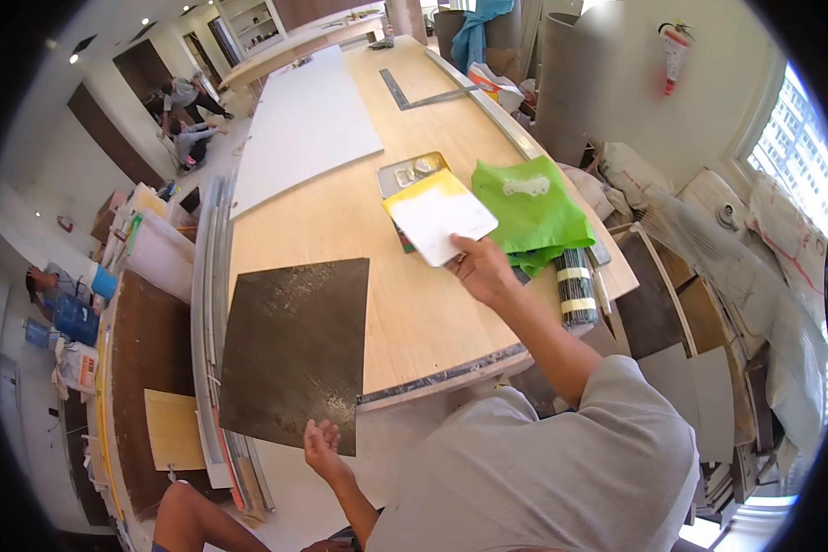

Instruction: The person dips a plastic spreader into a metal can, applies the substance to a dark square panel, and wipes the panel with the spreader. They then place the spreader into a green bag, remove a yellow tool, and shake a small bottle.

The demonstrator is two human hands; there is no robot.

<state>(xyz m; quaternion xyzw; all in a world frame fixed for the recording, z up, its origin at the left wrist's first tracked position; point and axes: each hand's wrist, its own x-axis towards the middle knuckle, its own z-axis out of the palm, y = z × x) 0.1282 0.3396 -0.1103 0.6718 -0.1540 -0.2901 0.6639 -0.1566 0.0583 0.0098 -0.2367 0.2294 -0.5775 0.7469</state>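
while the right hand [483, 267] pinches the white sheet [442, 216] beside a green bag [529, 207], the left hand [322, 446] touches the near edge of the dark panel [294, 354], grip unclear. the sheet hides most of a metal tin [412, 172].

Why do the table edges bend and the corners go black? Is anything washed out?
Head view: a fisheye lens bows the workbench edges and blacks the corners; the window is blown out by daylight; the white card in the right hand and dark panel at the left hand look sharp.
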